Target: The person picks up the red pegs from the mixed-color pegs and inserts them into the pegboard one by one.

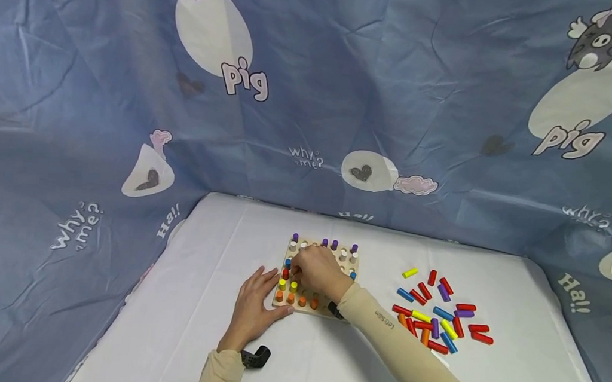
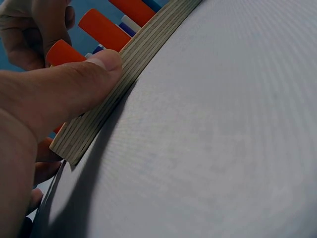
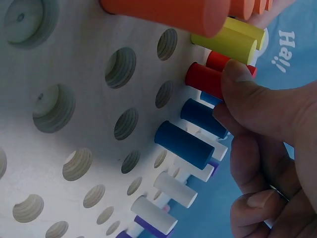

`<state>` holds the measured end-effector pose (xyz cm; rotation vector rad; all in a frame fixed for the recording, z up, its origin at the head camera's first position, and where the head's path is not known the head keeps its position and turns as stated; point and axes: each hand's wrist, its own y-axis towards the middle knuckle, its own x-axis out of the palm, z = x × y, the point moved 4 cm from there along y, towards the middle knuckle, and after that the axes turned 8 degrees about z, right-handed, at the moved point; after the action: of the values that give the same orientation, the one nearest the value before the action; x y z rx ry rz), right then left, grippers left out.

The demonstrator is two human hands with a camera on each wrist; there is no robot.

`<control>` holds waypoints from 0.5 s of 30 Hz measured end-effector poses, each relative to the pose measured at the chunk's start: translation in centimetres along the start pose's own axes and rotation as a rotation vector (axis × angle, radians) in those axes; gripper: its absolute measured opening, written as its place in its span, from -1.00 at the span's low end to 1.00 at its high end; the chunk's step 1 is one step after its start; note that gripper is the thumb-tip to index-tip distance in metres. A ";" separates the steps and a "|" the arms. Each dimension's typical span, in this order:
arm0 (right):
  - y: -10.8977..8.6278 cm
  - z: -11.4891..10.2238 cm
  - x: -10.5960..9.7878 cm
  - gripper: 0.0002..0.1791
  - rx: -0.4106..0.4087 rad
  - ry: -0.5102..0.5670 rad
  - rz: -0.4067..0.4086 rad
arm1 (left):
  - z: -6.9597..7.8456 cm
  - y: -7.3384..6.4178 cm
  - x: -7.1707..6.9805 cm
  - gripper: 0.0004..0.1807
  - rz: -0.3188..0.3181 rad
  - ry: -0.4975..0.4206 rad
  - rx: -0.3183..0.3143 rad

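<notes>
A wooden pegboard (image 1: 323, 310) lies on the white table with coloured pegs upright in its holes. My right hand (image 1: 318, 267) reaches over it; in the right wrist view, thumb and forefinger pinch a red peg (image 3: 202, 79) that stands in a hole. Another red peg is just behind it, with yellow pegs (image 3: 225, 44) on one side and blue pegs (image 3: 184, 144) on the other. My left hand (image 1: 255, 307) rests at the board's near left corner, fingers along the left side. Its thumb (image 2: 84, 82) presses the near edge, beside the orange pegs (image 2: 104, 29).
Loose pegs (image 1: 443, 313) in red, blue, yellow, purple and orange lie scattered to the right of the board. Purple pegs (image 1: 335, 244) and white pegs (image 1: 354, 258) stand along the board's far side. A blue printed curtain (image 1: 312, 107) surrounds the table.
</notes>
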<state>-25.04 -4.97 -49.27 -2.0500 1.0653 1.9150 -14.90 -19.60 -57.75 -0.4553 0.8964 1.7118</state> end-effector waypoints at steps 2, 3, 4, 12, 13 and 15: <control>0.0 0.0 0.0 -0.86 0.002 -0.011 0.007 | 0.0 0.0 0.0 -0.09 -0.001 0.002 -0.001; 0.0 0.0 0.0 -0.86 0.002 -0.014 0.010 | 0.0 0.0 0.0 -0.09 0.000 0.007 0.001; 0.0 0.0 0.0 -0.85 0.003 -0.016 0.011 | 0.0 0.0 0.0 -0.09 -0.003 0.008 -0.005; -0.2 -0.1 0.2 -0.84 0.003 -0.018 0.030 | 0.0 0.0 0.0 -0.08 -0.013 0.005 -0.031; -0.2 -0.1 0.2 -0.84 0.005 -0.017 0.032 | 0.0 0.0 0.0 -0.09 -0.009 0.003 -0.026; -0.2 -0.1 0.2 -0.84 0.010 -0.014 0.032 | 0.1 0.0 0.0 -0.09 -0.004 0.000 -0.021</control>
<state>-24.86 -4.91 -49.51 -2.0232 1.1084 1.9326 -14.88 -19.52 -57.69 -0.4711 0.8781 1.7186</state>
